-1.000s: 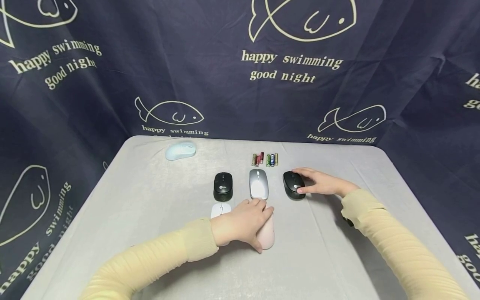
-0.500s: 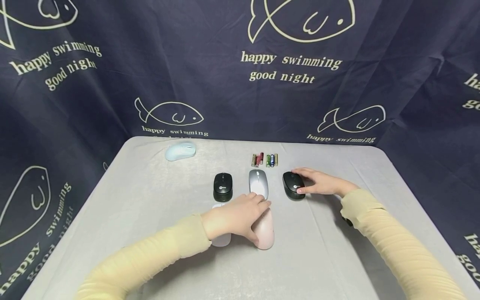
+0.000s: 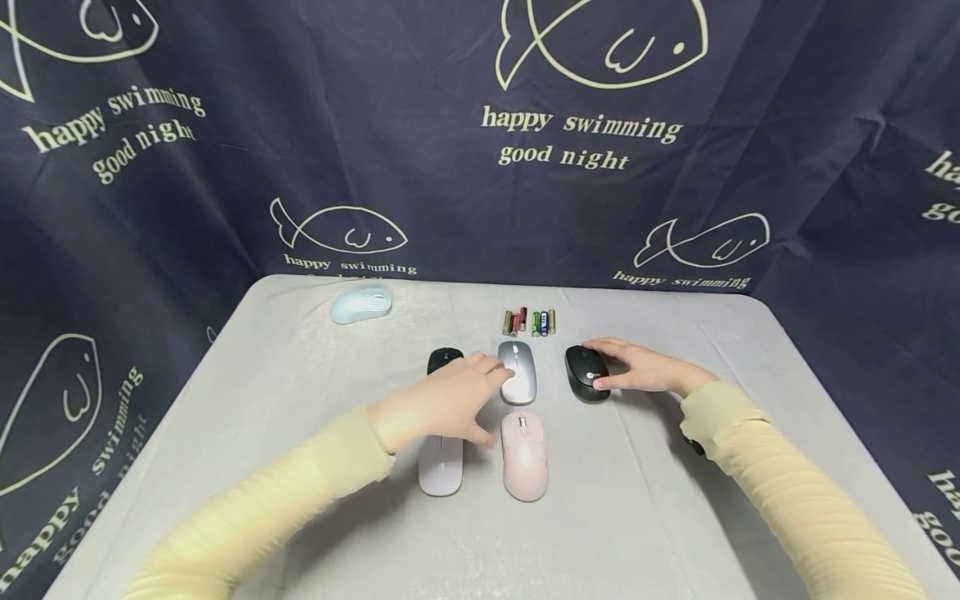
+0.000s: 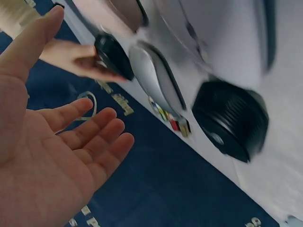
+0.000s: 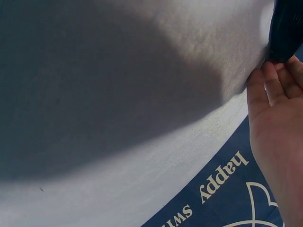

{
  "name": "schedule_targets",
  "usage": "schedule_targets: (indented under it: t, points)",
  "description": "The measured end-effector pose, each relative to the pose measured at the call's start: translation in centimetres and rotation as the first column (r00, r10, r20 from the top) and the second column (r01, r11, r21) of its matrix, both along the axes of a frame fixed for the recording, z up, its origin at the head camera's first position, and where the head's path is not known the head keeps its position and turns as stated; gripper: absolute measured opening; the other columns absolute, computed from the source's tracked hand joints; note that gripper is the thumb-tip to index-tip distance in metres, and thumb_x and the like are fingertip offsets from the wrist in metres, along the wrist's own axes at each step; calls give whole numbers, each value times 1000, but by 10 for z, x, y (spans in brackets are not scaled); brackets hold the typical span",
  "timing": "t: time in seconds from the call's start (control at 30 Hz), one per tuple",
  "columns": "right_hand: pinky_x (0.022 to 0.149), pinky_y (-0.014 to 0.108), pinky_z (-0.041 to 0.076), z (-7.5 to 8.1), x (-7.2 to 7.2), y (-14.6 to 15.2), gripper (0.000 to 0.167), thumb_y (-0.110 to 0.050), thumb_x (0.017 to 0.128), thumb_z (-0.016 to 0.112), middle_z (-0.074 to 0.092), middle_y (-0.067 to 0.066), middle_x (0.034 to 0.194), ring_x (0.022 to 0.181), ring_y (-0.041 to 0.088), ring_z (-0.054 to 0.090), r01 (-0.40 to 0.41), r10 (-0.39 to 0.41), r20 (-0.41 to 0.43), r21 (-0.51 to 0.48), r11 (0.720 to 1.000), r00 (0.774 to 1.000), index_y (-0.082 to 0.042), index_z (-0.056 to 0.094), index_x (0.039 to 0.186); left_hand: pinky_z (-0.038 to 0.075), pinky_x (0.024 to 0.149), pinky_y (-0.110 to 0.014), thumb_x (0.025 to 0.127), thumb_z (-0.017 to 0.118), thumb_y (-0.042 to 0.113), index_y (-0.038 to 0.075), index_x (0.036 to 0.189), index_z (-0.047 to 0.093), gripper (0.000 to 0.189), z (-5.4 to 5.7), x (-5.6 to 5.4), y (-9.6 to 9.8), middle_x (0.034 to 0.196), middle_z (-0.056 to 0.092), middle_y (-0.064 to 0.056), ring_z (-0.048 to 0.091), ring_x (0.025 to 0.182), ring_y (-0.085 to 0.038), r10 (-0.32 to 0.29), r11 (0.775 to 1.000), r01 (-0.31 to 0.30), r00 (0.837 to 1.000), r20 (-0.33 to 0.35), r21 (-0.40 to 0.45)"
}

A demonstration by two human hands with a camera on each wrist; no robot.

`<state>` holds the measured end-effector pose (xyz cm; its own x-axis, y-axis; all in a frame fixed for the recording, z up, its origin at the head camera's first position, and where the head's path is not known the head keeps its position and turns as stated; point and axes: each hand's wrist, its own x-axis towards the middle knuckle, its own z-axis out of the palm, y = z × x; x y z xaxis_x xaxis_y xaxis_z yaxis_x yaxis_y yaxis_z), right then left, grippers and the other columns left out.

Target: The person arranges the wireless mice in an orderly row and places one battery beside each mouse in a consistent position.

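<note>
My left hand (image 3: pixel 448 396) hovers over the left column of computer mice, holding nothing. Its fingers are loosely extended and the palm is bare in the left wrist view. Beneath it, a white mouse (image 3: pixel 441 471) and a black mouse (image 3: pixel 444 358) are partly covered. A pink mouse (image 3: pixel 525 458) lies to its right, below a silver mouse (image 3: pixel 519 379). On the right, my right hand (image 3: pixel 648 367) grips another black mouse (image 3: pixel 585 371) on the table, thumb at the near end and fingers at the far end. The right wrist view catches only part of that mouse (image 5: pixel 286 30).
Behind the silver mouse lie several batteries (image 3: pixel 544 322) in two small groups. A light blue mouse (image 3: pixel 362 305) sits at the back left of the pale table (image 3: pixel 600 517). Some small dark thing (image 3: pixel 693 444) shows under the right sleeve. Dark blue fabric (image 3: pixel 450 167) surrounds the table.
My left hand has let go of the pink mouse and moved left and slightly away from me, above the white and black mice. The right hand stays on its black mouse.
</note>
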<state>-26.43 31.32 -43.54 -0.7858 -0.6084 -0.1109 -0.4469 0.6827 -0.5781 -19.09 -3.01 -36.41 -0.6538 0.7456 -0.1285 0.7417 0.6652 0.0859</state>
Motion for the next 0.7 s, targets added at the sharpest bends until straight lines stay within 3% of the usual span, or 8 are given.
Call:
schedule_targets:
  t: [0.3,0.7]
  points:
    - [108,59,24,1,1,-1,72,-34,83,70,38,23,143,134,42,32,5,-5,9,-4,1000,1000,-1,40,141,37,105,-41,66,82,42,4,137,44,89,3,-20,-26,134,48,-11,43,124,-27,29,992,-30,1000,13,122]
    - [109,58,24,0,0,0,72,-33,83,70,39,23,143,133,42,33,0,0,-1,-10,1000,1000,0,40,140,38,105,-42,68,79,40,3,134,47,82,-11,-51,-59,132,50,-13,45,123,-29,71,977,-72,997,10,199]
